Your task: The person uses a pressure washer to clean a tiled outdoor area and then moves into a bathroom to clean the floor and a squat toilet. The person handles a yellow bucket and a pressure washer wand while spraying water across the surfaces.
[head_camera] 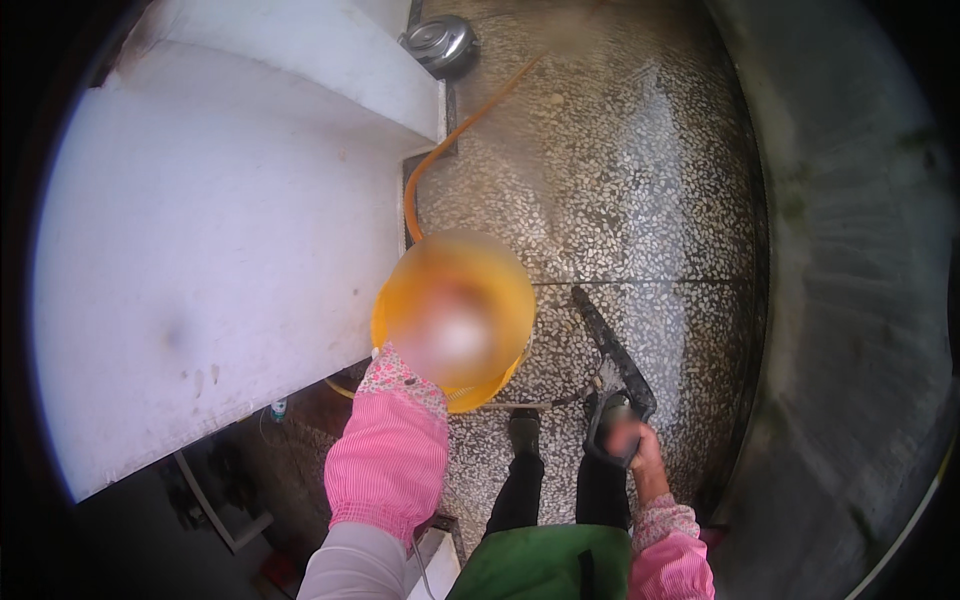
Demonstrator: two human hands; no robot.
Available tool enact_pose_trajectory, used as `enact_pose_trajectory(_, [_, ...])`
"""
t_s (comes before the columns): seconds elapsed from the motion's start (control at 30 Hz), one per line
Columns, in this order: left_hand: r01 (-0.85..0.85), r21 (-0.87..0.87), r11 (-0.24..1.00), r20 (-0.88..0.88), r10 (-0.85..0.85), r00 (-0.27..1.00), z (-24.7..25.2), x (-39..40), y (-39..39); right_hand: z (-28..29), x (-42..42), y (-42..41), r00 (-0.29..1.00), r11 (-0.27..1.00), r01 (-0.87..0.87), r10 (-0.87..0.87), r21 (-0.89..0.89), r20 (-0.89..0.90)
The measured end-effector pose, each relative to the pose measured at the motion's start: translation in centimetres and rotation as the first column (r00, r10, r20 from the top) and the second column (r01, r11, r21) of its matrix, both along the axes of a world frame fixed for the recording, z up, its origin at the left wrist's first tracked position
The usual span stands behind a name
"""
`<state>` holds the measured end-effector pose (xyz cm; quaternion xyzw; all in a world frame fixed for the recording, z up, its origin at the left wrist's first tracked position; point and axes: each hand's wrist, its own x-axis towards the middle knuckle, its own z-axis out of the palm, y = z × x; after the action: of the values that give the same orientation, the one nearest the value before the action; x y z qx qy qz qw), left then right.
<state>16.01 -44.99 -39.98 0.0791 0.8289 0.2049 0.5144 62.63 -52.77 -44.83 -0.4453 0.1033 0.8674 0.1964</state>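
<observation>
My left arm, in a pink striped sleeve cover, reaches to a round yellow plastic container [491, 390] beside the white wall. A round blur lies over most of that container and over my left hand [427, 337], so its fingers and anything in them are hidden. Lower right, my right hand [643, 448] is closed around the loop handle of a black tool [626, 364], possibly a dustpan. Its long dark edge slants up and left over the floor; the exact kind is unclear. Part of the right hand is blurred too.
An orange hose [450, 139] runs along the wall's foot towards a lidded metal pot [441, 41]. The white wall [225, 247] bounds the left, a grey wall [847, 300] the right. Underfoot is speckled terrazzo floor [600, 187]. My dark boot [523, 431] stands below the container.
</observation>
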Motion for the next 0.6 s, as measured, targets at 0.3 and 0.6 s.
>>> enact_pose_trajectory(0.3, [-0.370,0.268,0.890,0.237,0.311,0.920,0.8,2.5,-0.2,-1.6,1.1,4.6,0.990,0.975,0.002,-0.035,0.224,0.140])
enact_pose_trajectory(0.6, [-0.466,0.293,0.835,0.200,0.423,0.884,-1.0,7.0,-4.8,2.3,6.1,7.1,0.951,0.946,0.142,-0.212,0.292,0.224])
